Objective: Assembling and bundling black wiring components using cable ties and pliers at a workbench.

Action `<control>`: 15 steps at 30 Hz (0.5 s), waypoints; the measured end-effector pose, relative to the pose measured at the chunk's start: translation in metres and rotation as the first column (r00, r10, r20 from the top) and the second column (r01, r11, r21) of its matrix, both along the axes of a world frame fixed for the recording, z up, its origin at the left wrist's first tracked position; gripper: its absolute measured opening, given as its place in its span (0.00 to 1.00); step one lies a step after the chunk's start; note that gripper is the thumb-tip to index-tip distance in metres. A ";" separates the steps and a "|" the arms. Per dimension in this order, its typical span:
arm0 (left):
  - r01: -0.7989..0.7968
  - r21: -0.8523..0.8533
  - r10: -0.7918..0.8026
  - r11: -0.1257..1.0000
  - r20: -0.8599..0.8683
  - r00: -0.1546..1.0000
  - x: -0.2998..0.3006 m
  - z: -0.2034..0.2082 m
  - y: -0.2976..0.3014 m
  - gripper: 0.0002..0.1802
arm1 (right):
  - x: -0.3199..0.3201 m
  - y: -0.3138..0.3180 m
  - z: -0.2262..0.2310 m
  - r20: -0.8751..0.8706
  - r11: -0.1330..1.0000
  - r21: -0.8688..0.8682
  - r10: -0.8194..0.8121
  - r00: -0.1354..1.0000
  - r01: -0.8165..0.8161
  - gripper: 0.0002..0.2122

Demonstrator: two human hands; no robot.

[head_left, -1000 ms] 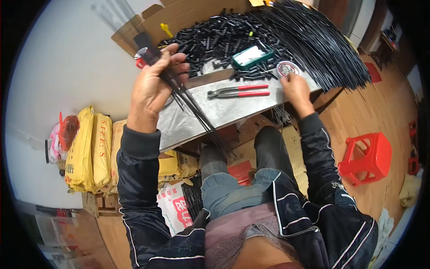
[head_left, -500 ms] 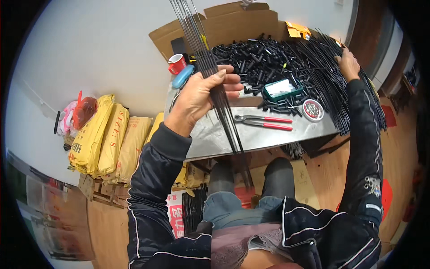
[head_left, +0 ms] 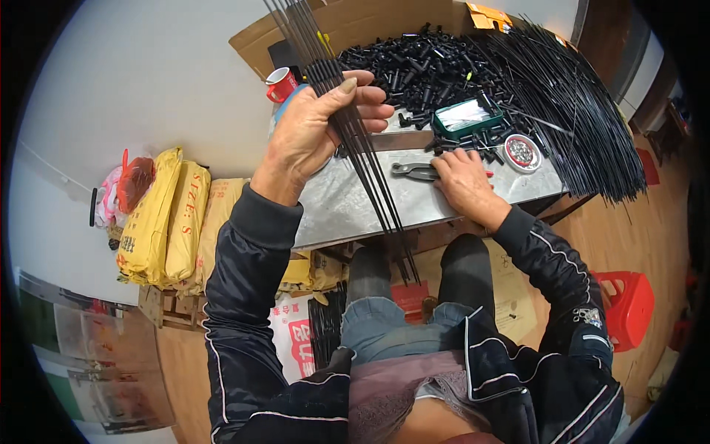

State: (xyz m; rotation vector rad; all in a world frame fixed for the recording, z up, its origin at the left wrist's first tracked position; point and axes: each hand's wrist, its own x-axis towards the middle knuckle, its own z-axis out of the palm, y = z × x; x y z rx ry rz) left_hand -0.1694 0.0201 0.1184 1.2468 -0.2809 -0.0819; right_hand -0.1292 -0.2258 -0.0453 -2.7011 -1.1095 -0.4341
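Observation:
My left hand (head_left: pixel 303 133) holds up a bundle of long thin black rods (head_left: pixel 371 174), thumb across them and the fingertips loosely bent. The rods slant from the top edge down past the table's front edge toward my knees. My right hand (head_left: pixel 471 186) lies on the red-handled pincers (head_left: pixel 418 172) on the metal table, its fingers curled over the handles. Their dark jaws stick out on the left, and a bit of red handle shows on the right. Most of the grip is hidden beneath the hand.
Black tubular parts (head_left: pixel 425 81) are heaped at the back against cardboard (head_left: pixel 392 21). More black rods (head_left: pixel 584 111) lie piled on the right. A green box (head_left: pixel 467 133), a round tub of small metal pieces (head_left: pixel 522 152) and a red mug (head_left: pixel 281 85) stand around. A red stool (head_left: pixel 629 311) is at right.
My right hand has left the rod pile on the right and come onto the pincers. The left hand still holds its rods, slightly farther left. The whole view has shifted a little.

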 end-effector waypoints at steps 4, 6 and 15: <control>0.066 -0.012 -0.065 0.998 0.011 0.998 -0.008 0.001 -0.003 0.19 | 0.013 -0.006 0.025 0.157 0.978 0.207 -0.012 0.988 -0.021 0.24; 0.118 -0.024 -0.118 0.993 -0.001 0.993 -0.012 -0.001 -0.007 0.19 | 0.016 0.001 0.050 0.166 0.924 0.370 0.041 0.985 -0.101 0.26; 0.315 0.007 -0.315 0.949 -0.019 0.949 -0.047 0.004 -0.021 0.17 | -0.010 0.073 0.120 -0.260 0.517 0.824 0.709 0.656 -0.231 0.05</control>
